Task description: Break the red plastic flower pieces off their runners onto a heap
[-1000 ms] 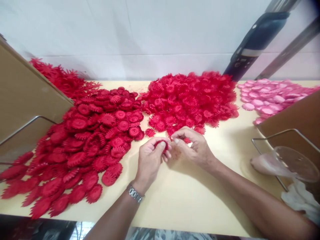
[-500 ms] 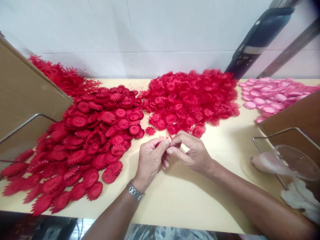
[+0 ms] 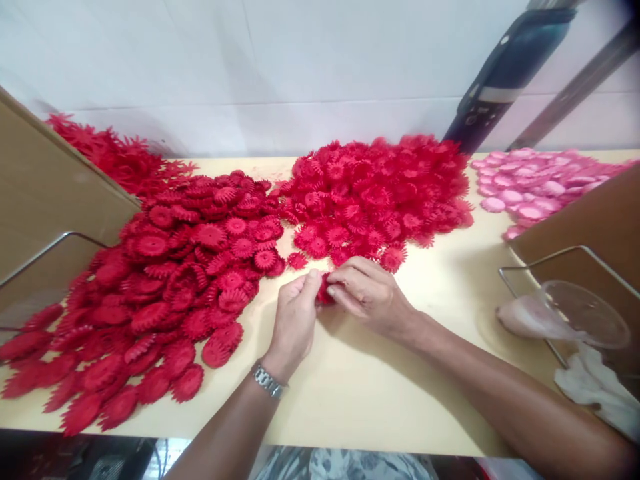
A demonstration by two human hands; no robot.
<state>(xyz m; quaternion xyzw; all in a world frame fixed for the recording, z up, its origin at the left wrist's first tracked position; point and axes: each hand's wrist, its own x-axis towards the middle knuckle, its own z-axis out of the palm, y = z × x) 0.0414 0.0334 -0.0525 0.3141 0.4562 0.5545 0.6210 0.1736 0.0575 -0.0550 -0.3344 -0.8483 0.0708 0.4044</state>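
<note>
Between both hands, above the table's middle, is a red fringed petal piece (image 3: 325, 293), mostly covered by fingers. My left hand (image 3: 294, 320), with a metal watch (image 3: 267, 380) on its wrist, pinches it from the left. My right hand (image 3: 367, 293) grips its other side with thumb and fingertips. To the left spreads a large heap of dark red fringed discs (image 3: 165, 287). Just beyond the hands lies a second heap of brighter red fringed flower pieces (image 3: 370, 200). One small red flower piece (image 3: 297, 261) sits between the heaps.
Pink discs (image 3: 525, 180) are piled at the far right. Brown boards (image 3: 60, 180) with wire brackets flank the table (image 3: 390, 407). At right are a clear plastic cup (image 3: 585, 313) and crumpled white tissue (image 3: 595, 380). A dark blue device (image 3: 505, 73) leans by the wall.
The hands have drawn slightly apart, and more of the red petal piece shows between them. My right hand's fingers have closed in on it. The view has shifted slightly.
</note>
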